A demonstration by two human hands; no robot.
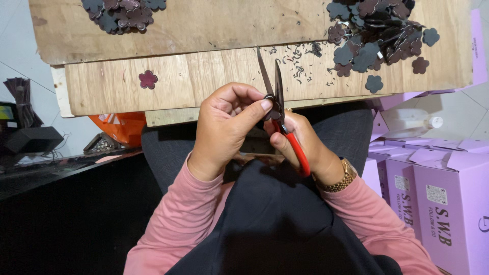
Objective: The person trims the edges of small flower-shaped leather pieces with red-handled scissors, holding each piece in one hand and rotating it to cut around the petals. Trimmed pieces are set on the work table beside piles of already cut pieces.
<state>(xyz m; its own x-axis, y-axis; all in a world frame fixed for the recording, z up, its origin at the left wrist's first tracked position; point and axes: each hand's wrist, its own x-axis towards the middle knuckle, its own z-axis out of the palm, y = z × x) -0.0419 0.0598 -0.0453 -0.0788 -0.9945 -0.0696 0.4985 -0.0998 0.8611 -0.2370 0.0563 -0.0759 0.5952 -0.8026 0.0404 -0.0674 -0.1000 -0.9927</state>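
Our left hand pinches a dark flower cutout while our right hand grips red-handled scissors, blades open just above.

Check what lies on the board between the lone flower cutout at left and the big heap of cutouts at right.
In the head view, the open scissors blades rise there, with dark trimmings scattered by them; otherwise bare wooden board separates the lone flower cutout from the heap.

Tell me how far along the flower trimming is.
Flower-shaped pieces lie in a pile at the right and another at the left, and trimmings litter the board. The left hand pinches one piece; the right hand works red-handled scissors. Which pile awaits trimming is unclear.
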